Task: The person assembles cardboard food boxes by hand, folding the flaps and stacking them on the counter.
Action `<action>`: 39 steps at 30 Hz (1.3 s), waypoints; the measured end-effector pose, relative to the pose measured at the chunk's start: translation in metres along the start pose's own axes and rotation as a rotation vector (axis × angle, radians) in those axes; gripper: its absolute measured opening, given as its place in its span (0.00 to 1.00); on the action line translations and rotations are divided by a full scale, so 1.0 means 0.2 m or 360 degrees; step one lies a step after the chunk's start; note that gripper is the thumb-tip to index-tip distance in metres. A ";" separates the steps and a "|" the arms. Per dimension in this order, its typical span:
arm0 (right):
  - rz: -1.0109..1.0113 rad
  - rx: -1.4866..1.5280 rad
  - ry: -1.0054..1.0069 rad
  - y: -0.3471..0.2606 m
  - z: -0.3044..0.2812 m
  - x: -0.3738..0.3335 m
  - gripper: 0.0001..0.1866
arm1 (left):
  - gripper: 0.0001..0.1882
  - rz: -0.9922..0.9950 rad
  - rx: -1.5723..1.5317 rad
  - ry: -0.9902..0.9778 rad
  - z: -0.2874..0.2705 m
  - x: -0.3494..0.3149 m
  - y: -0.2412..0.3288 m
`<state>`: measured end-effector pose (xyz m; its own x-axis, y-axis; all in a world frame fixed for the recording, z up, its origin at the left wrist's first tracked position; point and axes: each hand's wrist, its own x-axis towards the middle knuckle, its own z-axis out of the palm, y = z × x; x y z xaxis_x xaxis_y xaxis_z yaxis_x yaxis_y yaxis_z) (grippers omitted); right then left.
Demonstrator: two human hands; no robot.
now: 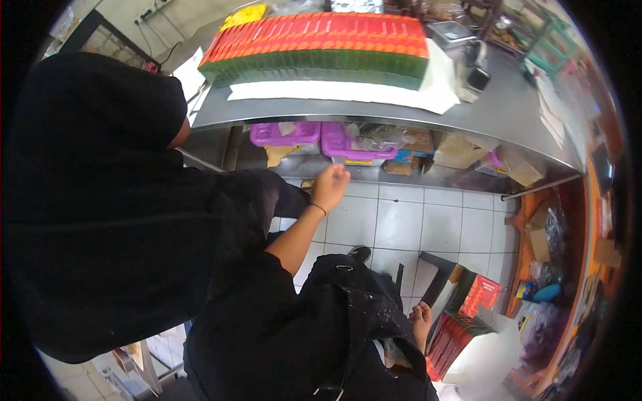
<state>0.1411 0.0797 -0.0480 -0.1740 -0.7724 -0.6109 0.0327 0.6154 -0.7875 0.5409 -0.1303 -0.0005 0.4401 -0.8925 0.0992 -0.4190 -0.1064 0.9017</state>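
Observation:
My left hand is held out over the tiled floor in front of the metal table, with a thin dark band round its wrist. Its fingers are curled in, slightly blurred, and nothing shows in them. Low on the right, my right hand has its fingers bent beside a stack of red and green boxes and the end of a black bar. What it grips is hidden. A white sheet lies against that stack. On the table, a long row of red and green boxes stands on white paper.
A person in a black hood is close on my left. The metal table has purple-lidded bins on its lower shelf. Orange shelving with bags and cartons runs along the right. A metal scoop or tray sits at the table's back.

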 end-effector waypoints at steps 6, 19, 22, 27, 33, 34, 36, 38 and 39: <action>-0.0279 -0.0025 -0.0373 0.84 -0.35 0.41 0.10 | 0.12 0.0138 0.0141 0.0940 -0.38 0.51 0.09; 0.0231 -0.0215 -0.0183 -0.18 0.07 0.50 0.06 | 0.13 -0.0770 0.1514 0.1106 -1.67 1.07 -0.17; 0.0243 -0.0360 -0.0025 -0.32 0.26 0.44 0.05 | 0.17 -0.0733 0.1818 0.0781 -1.74 1.23 -0.24; -0.0020 -0.1132 -0.0347 -0.75 0.62 0.36 0.07 | 0.17 -0.0315 0.1695 0.0475 -1.92 1.41 -0.64; 0.0074 -0.1092 0.0065 -0.66 0.62 0.48 0.15 | 0.23 -0.0246 0.2813 0.0837 -2.21 1.60 -0.75; -0.0002 -0.1105 0.0026 -0.61 0.58 0.50 0.16 | 0.21 0.0209 0.2836 0.1504 -2.04 1.57 -0.40; 0.0099 -0.0936 0.0074 -0.71 0.68 0.54 0.15 | 0.11 0.1068 0.2550 0.1925 -2.21 1.52 -0.09; 0.0039 -0.0869 0.0137 -0.83 0.71 0.54 0.15 | 0.14 0.1259 0.2231 0.2492 -1.91 1.50 0.35; -0.0029 -0.0862 0.0096 -0.88 0.72 0.53 0.15 | 0.14 0.1283 0.2100 0.2652 -1.83 1.46 0.49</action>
<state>0.2583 -0.1335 0.0150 -0.2268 -0.7830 -0.5792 -0.4798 0.6073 -0.6332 0.9183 -0.2405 0.2702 -0.2722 0.0751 0.9593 -0.6023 -0.7908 -0.1090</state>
